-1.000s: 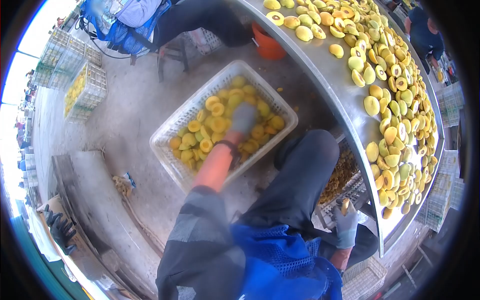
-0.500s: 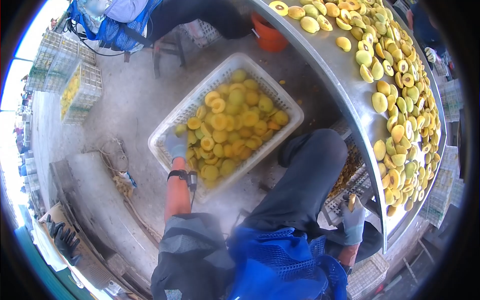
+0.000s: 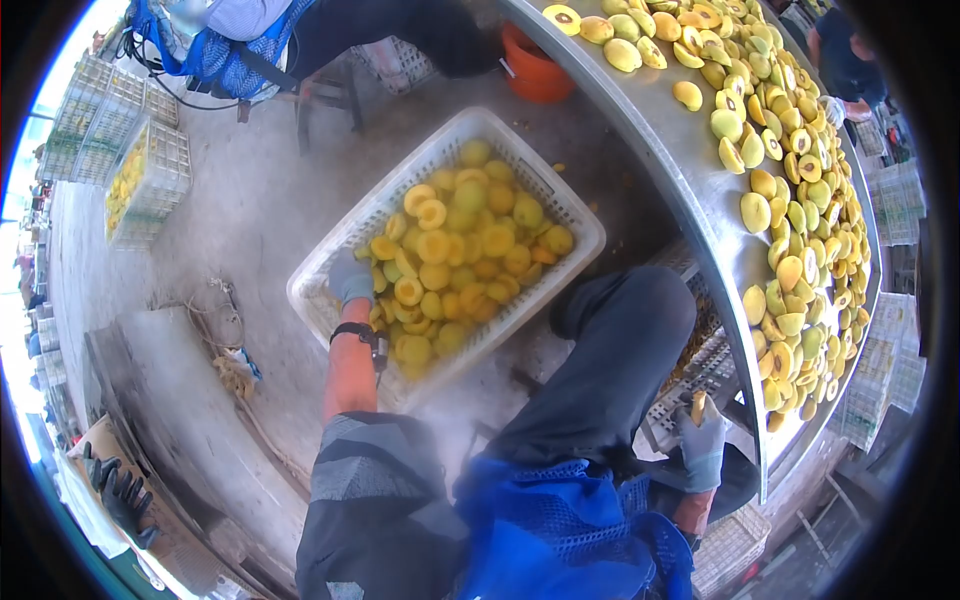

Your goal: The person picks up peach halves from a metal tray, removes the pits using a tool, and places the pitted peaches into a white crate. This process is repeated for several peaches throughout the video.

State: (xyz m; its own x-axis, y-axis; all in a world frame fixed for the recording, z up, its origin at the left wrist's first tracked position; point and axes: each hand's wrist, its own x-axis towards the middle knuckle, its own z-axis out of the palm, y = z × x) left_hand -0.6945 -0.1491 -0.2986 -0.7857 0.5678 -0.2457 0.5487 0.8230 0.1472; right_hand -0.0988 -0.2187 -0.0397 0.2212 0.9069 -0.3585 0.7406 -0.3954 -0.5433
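My left hand (image 3: 351, 278), in a grey glove, is at the left inner side of a white plastic crate (image 3: 548, 167), beside the yellow peach halves (image 3: 455, 245) heaped in it. Its fingers are blurred and point down, so their grip is not visible. At the lower right, my right hand (image 3: 702, 440), also gloved, is closed round a small tan-yellow piece (image 3: 698, 404) that sticks up past the fingers. I cannot make out whether it is a tool handle or fruit. This hand is just left of the metal table's edge.
Many cut peaches (image 3: 800, 220) cover the metal table (image 3: 650, 95) on the right. An orange bucket (image 3: 535, 65) stands under its far edge. Stacked crates (image 3: 150, 185) are at the left. Another person (image 3: 845, 55) is across the table. Black gloves (image 3: 122, 495) lie lower left.
My left hand had a greenish peach at its fingertips; now none shows in it, and the hand looks more curled at the crate's side. My right hand stays nearly still. The view has shifted slightly.
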